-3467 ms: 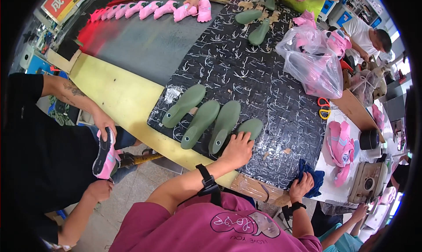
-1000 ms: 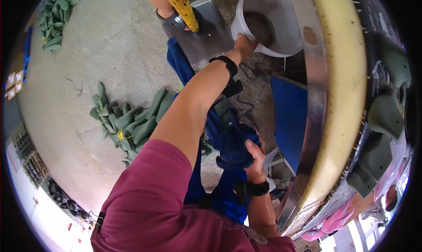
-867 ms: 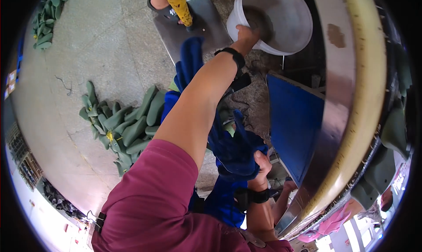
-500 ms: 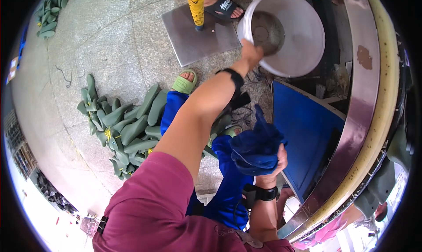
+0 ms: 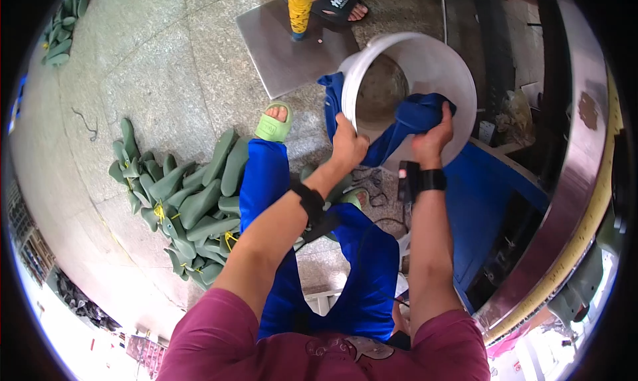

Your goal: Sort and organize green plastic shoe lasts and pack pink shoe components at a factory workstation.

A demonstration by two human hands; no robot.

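Observation:
A white plastic bucket (image 5: 458, 82) is tipped so its wide mouth faces me, with a dirty greyish bottom (image 5: 377, 82) inside. My left hand (image 5: 348, 143) is closed on its near left rim. Dark blue cloth (image 5: 420, 113) is bunched in my right hand (image 5: 435, 138), which is closed on it in front of the mouth. One strip of the cloth runs down toward my left hand, and a blue piece also shows outside the rim above that hand. Whether my left fingers pinch some cloth too is hidden.
Grey-green shoe-last-like pieces (image 5: 199, 198) tied with yellow lie heaped on the floor at left. A metal base plate (image 5: 266, 45) with a yellow-wrapped post (image 5: 300, 9) stands ahead, beside a sandalled foot (image 5: 339, 9). A blue panel (image 5: 475, 211) and a curved metal-edged bench (image 5: 565, 201) border the right.
The bucket has come nearer and lower, with my left hand still at its rim. My right hand has carried the blue cloth up from my lap to the bucket mouth, and the cloth has partly unfolded.

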